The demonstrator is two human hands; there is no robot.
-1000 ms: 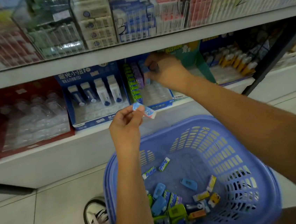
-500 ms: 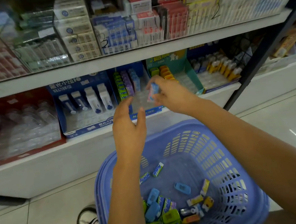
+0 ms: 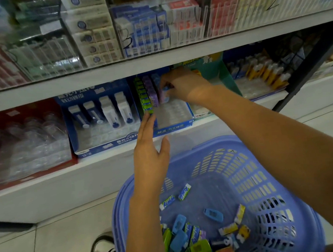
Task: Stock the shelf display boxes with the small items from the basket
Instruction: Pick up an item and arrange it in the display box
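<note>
At the bottom of the frame the blue basket (image 3: pixel 259 177) holds loose small items (image 3: pixel 194 240) heaped at its near end. Above it the left hand (image 3: pixel 150 148), fingers straight and holding nothing, has risen to the front left corner of the blue display box (image 3: pixel 174 127) at mid-frame. Farther in, the right hand (image 3: pixel 186 84) has pushed into the box and pinches a small blue item (image 3: pixel 165 88) just beside the purple row (image 3: pixel 151 92).

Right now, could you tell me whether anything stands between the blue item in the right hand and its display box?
Nothing visible does. The right hand pinches the blue item over the display box, at a row's end; the left hand lies open at the box's front left corner, beside the path.
</note>
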